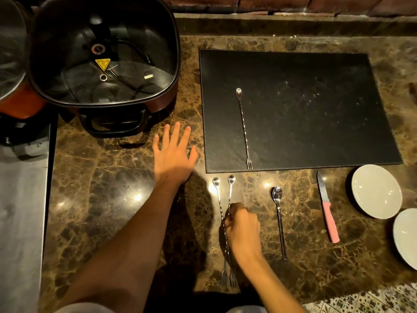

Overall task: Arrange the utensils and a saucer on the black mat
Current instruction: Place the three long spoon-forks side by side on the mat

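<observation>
A black mat (316, 114) lies on the marble counter. One twisted bar spoon (243, 127) with a fork end rests on the mat's left part. Below the mat lie two more twisted bar spoons (217, 190), crossing each other. My right hand (242, 227) is closed around the shaft of the right one (231, 186). My left hand (173, 154) lies flat on the counter left of the mat, fingers spread, holding nothing. To the right sit a long teaspoon (279, 218), a pink-handled knife (327, 211) and two white saucers (375, 190) (406, 236).
A large black electric pot (103, 50) with a glass lid stands at the back left, its handle near my left hand. An orange appliance (20, 102) sits at the far left. The counter's front edge runs below the spoons' fork ends.
</observation>
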The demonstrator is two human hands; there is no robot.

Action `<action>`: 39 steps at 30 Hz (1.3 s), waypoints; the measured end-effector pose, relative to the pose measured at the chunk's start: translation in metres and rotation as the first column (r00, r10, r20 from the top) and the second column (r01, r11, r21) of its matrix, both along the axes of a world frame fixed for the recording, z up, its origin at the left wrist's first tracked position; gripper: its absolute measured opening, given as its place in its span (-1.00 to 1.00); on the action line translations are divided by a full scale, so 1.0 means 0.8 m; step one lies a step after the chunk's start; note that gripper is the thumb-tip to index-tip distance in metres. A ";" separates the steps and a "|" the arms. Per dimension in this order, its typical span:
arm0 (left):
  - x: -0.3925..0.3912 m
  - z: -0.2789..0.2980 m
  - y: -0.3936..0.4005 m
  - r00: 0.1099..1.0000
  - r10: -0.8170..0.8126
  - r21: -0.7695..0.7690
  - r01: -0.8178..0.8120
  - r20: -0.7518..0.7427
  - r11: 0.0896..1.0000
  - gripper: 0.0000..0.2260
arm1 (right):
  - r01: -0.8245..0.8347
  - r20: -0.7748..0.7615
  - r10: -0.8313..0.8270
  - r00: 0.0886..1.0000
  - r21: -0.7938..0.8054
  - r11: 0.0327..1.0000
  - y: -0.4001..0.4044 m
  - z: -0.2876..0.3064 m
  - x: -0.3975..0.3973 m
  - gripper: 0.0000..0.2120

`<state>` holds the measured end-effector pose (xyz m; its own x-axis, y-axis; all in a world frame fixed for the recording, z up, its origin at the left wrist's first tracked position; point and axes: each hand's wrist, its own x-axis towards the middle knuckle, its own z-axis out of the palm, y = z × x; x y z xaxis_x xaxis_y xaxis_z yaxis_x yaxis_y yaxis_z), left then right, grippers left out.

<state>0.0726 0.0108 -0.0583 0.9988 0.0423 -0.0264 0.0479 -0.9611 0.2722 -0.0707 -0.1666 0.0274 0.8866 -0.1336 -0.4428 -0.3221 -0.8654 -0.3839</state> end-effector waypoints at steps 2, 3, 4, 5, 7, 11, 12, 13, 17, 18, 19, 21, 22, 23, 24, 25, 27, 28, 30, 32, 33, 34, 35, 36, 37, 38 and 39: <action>0.000 0.000 0.000 1.000 -0.002 0.000 0.002 0.000 1.000 -0.43 | -0.005 -0.007 0.005 1.000 -0.010 1.000 -0.001 0.001 0.003 -0.83; 0.000 0.001 0.000 1.000 0.000 -0.001 0.000 0.000 1.000 -0.43 | -0.001 -0.011 0.001 1.000 -0.013 1.000 -0.001 0.001 0.004 -0.83; 0.000 0.001 0.000 1.000 0.002 -0.002 -0.002 -0.001 1.000 -0.43 | 0.011 -0.014 -0.011 1.000 -0.008 1.000 -0.002 0.001 0.005 -0.83; 0.000 0.000 0.000 1.000 0.004 -0.002 -0.004 -0.001 1.000 -0.43 | 0.024 -0.015 -0.024 1.000 -0.002 1.000 -0.002 0.001 0.006 -0.85; 0.000 0.000 0.000 1.000 0.009 -0.001 -0.009 -0.001 1.000 -0.43 | 0.042 -0.010 -0.042 0.999 0.006 0.999 -0.002 0.000 0.005 -0.85; -0.001 0.000 -0.001 1.000 0.014 -0.003 -0.014 0.026 1.000 -0.44 | 0.097 0.024 -0.099 0.995 0.073 0.993 -0.004 -0.003 0.004 -0.85; -0.002 -0.001 -0.001 0.999 0.015 0.003 -0.015 0.034 1.000 -0.44 | 0.112 0.030 -0.115 0.993 0.098 0.989 -0.005 -0.003 0.006 -0.88; -0.002 -0.001 -0.001 0.999 0.016 0.008 -0.016 0.040 1.000 -0.44 | 0.122 0.033 -0.126 0.991 0.119 0.985 -0.006 -0.004 0.010 -0.91; -0.002 -0.005 -0.001 0.996 0.019 0.021 -0.021 0.087 1.000 -0.46 | 0.124 0.113 -0.140 0.984 0.144 0.982 -0.007 -0.006 0.037 -0.89; -0.002 -0.007 -0.001 0.995 0.014 0.029 -0.017 0.102 0.999 -0.47 | 0.116 0.148 -0.138 0.979 0.149 0.982 -0.007 -0.007 0.045 -0.87; -0.003 -0.008 -0.001 0.993 0.009 0.036 -0.013 0.116 0.999 -0.47 | 0.109 0.172 -0.135 0.976 0.152 0.982 -0.007 -0.008 0.055 -0.85; -0.003 -0.010 0.000 0.990 0.007 0.046 -0.013 0.140 0.999 -0.48 | 0.097 0.174 -0.124 0.977 0.154 0.983 -0.008 -0.010 0.079 -0.86; -0.003 -0.011 -0.001 0.988 0.006 0.051 -0.015 0.156 0.999 -0.48 | 0.103 0.161 -0.129 0.978 0.159 0.982 -0.010 -0.012 0.094 -0.86; -0.004 -0.011 -0.001 0.985 0.003 0.060 -0.014 0.175 0.998 -0.49 | 0.116 0.155 -0.142 0.978 0.167 0.979 -0.011 -0.013 0.110 -0.86; -0.005 -0.012 -0.001 0.981 -0.003 0.072 -0.011 0.195 0.997 -0.50 | 0.129 0.161 -0.156 0.975 0.169 0.977 -0.012 -0.014 0.127 -0.85; -0.005 -0.012 -0.002 0.977 -0.009 0.082 -0.009 0.212 0.997 -0.51 | 0.137 0.174 -0.165 0.971 0.160 0.977 -0.013 -0.014 0.146 -0.84; -0.006 -0.011 -0.002 0.975 -0.012 0.093 -0.009 0.224 0.996 -0.51 | 0.144 0.195 -0.165 0.967 0.118 0.983 -0.013 -0.012 0.184 -0.85; -0.005 -0.009 -0.002 0.975 -0.012 0.095 -0.010 0.222 0.995 -0.51 | 0.148 0.200 -0.166 0.966 0.102 0.984 -0.013 -0.010 0.202 -0.86; -0.005 -0.005 -0.003 0.980 -0.008 0.097 -0.012 0.201 0.995 -0.49 | 0.152 0.206 -0.168 0.964 0.093 0.984 -0.012 -0.006 0.237 -0.87; -0.004 0.000 -0.003 0.989 0.004 0.085 -0.017 0.151 0.996 -0.47 | 0.142 0.204 -0.155 0.967 0.078 0.987 -0.009 -0.002 0.267 -0.85; -0.003 0.003 -0.003 0.992 0.011 0.077 -0.021 0.123 0.997 -0.46 | 0.135 0.199 -0.146 0.969 0.068 0.988 -0.007 0.000 0.280 -0.85; -0.003 0.004 -0.004 0.995 0.016 0.070 -0.023 0.098 0.997 -0.45 | 0.133 0.195 -0.141 0.971 0.057 0.990 -0.005 0.002 0.290 -0.85; -0.002 0.005 -0.004 0.997 0.021 0.066 -0.026 0.077 0.997 -0.44 | 0.130 0.188 -0.137 0.972 0.048 0.990 -0.003 0.003 0.300 -0.86; -0.001 0.006 -0.004 0.998 0.023 0.063 -0.027 0.062 0.998 -0.44 | 0.125 0.182 -0.130 0.975 0.041 0.991 -0.001 0.004 0.308 -0.86; -0.001 0.006 -0.005 0.998 0.024 0.063 -0.027 0.055 0.998 -0.44 | 0.114 0.174 -0.119 0.978 0.035 0.993 0.000 0.004 0.314 -0.87; -0.001 0.005 -0.004 0.998 0.025 0.062 -0.028 0.054 0.998 -0.44 | 0.102 0.165 -0.105 0.981 0.029 0.994 0.001 0.004 0.319 -0.88; -0.002 0.004 -0.004 0.998 0.024 0.059 -0.028 0.057 0.998 -0.45 | 0.091 0.158 -0.093 0.983 0.023 0.996 0.001 0.003 0.322 -0.89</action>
